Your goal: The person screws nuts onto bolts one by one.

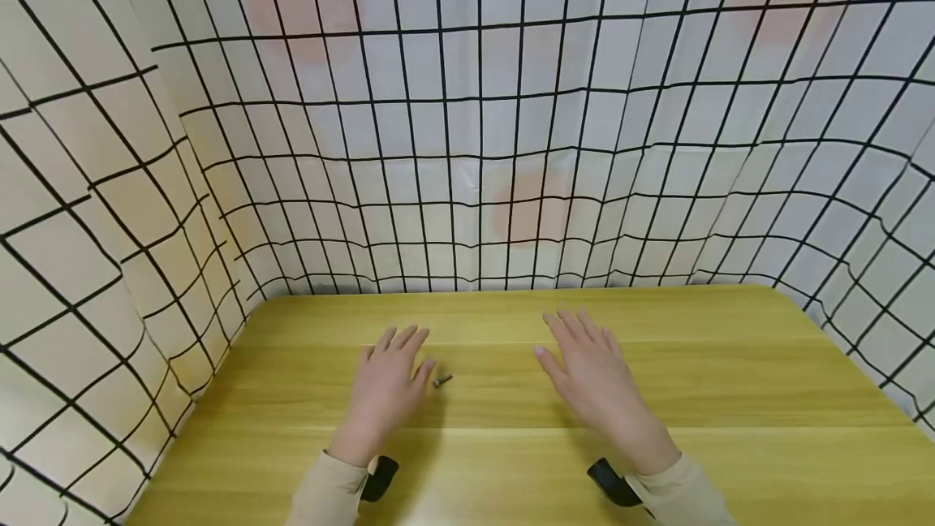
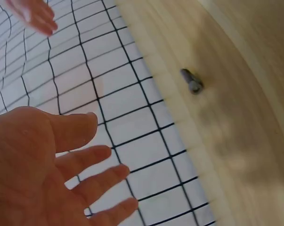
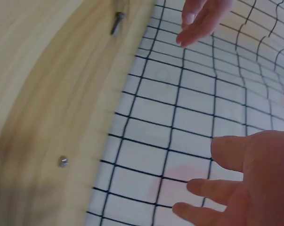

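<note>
A small metal bolt (image 1: pixel 442 381) lies on the wooden table, just right of my left thumb in the head view. My left hand (image 1: pixel 390 384) hovers over the table with its fingers spread and holds nothing. In the left wrist view the bolt (image 2: pixel 192 82) lies apart from the fingertips. My right hand (image 1: pixel 595 372) is held palm down on the other side, its fingers straight and nothing in them. A small metal nut (image 3: pixel 63 161) sits on the wood in the right wrist view; the right hand hides it in the head view.
The yellow wooden table (image 1: pixel 497 461) stretches beneath both hands. A white sheet with a black grid (image 1: pixel 460 128) rises behind the table's far edge and along both sides. Each wrist carries a black strap (image 1: pixel 380 479) below a beige sleeve (image 1: pixel 329 493).
</note>
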The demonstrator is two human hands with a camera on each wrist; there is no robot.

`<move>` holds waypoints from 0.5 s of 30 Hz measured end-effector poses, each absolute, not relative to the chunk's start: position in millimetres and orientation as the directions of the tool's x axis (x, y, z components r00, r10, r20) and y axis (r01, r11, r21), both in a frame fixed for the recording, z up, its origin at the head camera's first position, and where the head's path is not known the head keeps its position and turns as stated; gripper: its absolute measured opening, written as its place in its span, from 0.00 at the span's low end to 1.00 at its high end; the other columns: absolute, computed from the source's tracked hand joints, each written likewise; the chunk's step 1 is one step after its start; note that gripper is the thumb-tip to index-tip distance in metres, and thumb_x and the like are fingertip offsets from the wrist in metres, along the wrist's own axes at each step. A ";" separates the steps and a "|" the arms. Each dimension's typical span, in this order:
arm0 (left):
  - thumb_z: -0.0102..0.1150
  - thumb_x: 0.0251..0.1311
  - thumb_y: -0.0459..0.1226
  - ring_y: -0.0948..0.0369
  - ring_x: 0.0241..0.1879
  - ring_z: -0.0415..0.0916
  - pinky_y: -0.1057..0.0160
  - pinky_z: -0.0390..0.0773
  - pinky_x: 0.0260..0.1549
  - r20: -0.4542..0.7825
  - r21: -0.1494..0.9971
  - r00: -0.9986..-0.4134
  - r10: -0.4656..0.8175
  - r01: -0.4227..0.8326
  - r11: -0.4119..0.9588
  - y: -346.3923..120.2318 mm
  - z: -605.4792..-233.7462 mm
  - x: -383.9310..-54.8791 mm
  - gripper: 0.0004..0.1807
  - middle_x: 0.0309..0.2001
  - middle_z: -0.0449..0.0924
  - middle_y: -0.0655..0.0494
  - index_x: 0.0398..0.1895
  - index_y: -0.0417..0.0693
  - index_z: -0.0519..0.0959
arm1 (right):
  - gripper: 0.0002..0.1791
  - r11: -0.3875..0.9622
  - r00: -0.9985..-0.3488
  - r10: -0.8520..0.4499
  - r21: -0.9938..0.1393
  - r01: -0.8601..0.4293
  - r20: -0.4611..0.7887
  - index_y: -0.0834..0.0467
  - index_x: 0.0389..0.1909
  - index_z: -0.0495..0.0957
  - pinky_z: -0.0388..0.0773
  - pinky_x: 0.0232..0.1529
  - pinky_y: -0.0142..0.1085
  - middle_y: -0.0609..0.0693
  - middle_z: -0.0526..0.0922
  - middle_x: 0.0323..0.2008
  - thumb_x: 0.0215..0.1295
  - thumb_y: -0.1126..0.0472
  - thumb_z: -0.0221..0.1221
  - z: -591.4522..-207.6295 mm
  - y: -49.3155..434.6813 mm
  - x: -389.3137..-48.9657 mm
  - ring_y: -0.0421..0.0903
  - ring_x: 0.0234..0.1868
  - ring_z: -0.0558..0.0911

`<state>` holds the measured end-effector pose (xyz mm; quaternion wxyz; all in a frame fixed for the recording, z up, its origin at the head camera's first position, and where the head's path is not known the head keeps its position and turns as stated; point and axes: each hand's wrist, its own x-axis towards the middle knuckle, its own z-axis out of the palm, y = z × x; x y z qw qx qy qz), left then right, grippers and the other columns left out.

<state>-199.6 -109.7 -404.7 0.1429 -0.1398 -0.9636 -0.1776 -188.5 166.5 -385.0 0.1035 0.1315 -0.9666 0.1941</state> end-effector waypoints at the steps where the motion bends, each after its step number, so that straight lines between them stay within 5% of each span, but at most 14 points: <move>1: 0.60 0.67 0.44 0.42 0.66 0.63 0.36 0.63 0.58 0.333 0.312 -0.918 0.217 0.324 0.893 -111.6 -406.6 -201.0 0.24 0.64 0.73 0.47 0.65 0.46 0.74 | 0.32 0.887 -0.941 -0.219 -0.348 -0.302 0.260 0.60 0.73 0.60 0.43 0.67 0.64 0.62 0.57 0.73 0.77 0.45 0.46 -387.1 168.1 -189.8 0.65 0.73 0.52; 6: 0.66 0.62 0.38 0.44 0.57 0.74 0.40 0.71 0.53 0.389 0.380 -0.894 0.221 0.374 0.846 -119.9 -411.7 -210.5 0.20 0.54 0.80 0.46 0.57 0.42 0.79 | 0.27 0.863 -0.913 -0.252 -0.352 -0.362 0.321 0.62 0.70 0.66 0.52 0.66 0.63 0.63 0.65 0.69 0.76 0.52 0.50 -395.4 176.1 -197.2 0.65 0.69 0.61; 15: 0.69 0.59 0.35 0.46 0.53 0.76 0.47 0.73 0.54 0.314 0.521 -0.910 0.271 0.404 0.752 -127.7 -417.4 -222.4 0.17 0.51 0.81 0.47 0.51 0.40 0.82 | 0.22 0.760 -0.894 -0.282 -0.487 -0.430 0.349 0.61 0.64 0.72 0.63 0.63 0.58 0.59 0.72 0.64 0.73 0.58 0.56 -407.9 187.3 -211.8 0.61 0.65 0.67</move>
